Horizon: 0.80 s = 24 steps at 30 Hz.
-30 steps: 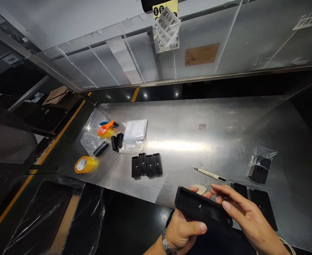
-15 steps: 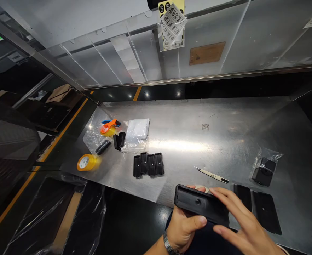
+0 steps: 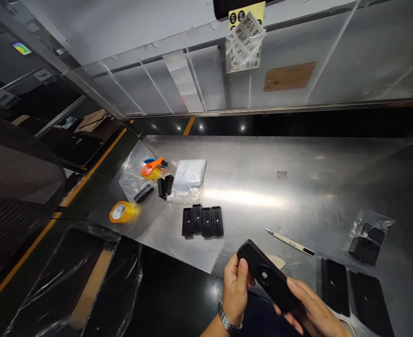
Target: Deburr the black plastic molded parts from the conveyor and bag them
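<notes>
A black rectangular plastic shell [image 3: 275,276] is held low over the table's front edge, tilted down to the right. Its outer face, with a round recess and a hole, is turned up. My left hand [image 3: 235,285], with a metal watch at the wrist, grips the near-left end, thumb on top. My right hand [image 3: 310,302] closes around the other end. Just beyond lies a cream-handled craft knife [image 3: 290,242] marked A26. Near my right hand, two black trays [image 3: 335,285] rest on the table, and behind them sits a clear bag [image 3: 368,238] with a black part inside.
Several small black shells [image 3: 202,221] stand in a row mid-table. To the left are a stack of clear bags [image 3: 189,173], an orange tape dispenser [image 3: 153,166] and a yellow tape roll [image 3: 122,212]. A plastic-lined box [image 3: 87,281] stands below the table's left front. Clear panels rise behind.
The shell has been turned over, from its hollow inside facing me to its outer face. My right hand, formerly spread beside it, now grips its end. The view has shifted slightly left.
</notes>
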Motion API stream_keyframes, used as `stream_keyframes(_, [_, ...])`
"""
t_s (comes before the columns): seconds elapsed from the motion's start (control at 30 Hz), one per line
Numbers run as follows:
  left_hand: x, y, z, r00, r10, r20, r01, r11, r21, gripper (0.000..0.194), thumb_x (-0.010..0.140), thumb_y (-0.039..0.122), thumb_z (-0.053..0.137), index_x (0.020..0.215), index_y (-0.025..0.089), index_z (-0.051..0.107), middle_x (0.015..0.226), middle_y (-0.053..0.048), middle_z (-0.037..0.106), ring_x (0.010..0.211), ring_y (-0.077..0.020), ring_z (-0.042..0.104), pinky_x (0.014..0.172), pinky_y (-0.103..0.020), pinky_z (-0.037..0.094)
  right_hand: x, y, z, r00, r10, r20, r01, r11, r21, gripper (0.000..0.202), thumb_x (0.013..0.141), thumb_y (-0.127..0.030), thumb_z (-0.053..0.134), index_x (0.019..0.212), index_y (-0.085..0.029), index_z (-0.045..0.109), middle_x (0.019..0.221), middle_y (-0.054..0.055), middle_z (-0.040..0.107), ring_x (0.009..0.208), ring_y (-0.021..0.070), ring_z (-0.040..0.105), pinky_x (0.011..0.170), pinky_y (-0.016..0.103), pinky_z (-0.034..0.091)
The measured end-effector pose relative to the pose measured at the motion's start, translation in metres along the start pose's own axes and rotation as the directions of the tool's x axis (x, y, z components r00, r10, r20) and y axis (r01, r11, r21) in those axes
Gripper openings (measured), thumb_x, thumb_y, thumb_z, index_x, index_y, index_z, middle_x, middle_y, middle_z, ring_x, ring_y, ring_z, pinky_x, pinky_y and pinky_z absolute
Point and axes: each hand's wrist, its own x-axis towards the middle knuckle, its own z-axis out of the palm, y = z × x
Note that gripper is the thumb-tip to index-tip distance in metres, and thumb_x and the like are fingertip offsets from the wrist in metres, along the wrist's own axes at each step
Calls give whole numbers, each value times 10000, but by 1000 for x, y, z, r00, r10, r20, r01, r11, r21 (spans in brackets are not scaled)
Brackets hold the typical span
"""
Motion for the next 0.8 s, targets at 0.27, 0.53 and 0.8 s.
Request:
stream_keyframes(0.27, [81, -39, -78, 904, 110, -412, -35, 982, 186, 343, 745, 406, 620, 983, 160, 641, 913, -90, 614, 768, -193, 564, 697, -309, 449, 95, 38, -28, 922, -338, -190, 157, 774, -613, 530, 742, -604, 511, 1022, -171, 632, 918, 101, 694, 903, 295, 651, 786, 451, 531])
stream_keyframes(0.53, [119, -42, -122, 869, 186, -458, -83, 968, 237, 321, 676, 315, 662, 975, 200, 653, 1102, -123, 571, 998, -279, 546, 863, -408, 433, 153, 53, -31, 737, -610, -291, 139, 559, -817, 444, 713, -510, 495, 986, -173, 592, 873, 120, 653, 880, 345, 634, 818, 533, 490])
stream_keyframes(0.8, [92, -51, -41, 995, -13, -96, 10, 1000, -26, 621, 714, 542, 640, 1178, 145, 528, 892, -100, 662, 754, -209, 646, 625, -314, 506, 129, 60, -2, 575, -803, -157, 242, 351, -905, 387, 837, -366, 505, 1196, -228, 461, 1021, 94, 591, 958, 302, 589, 814, 498, 514])
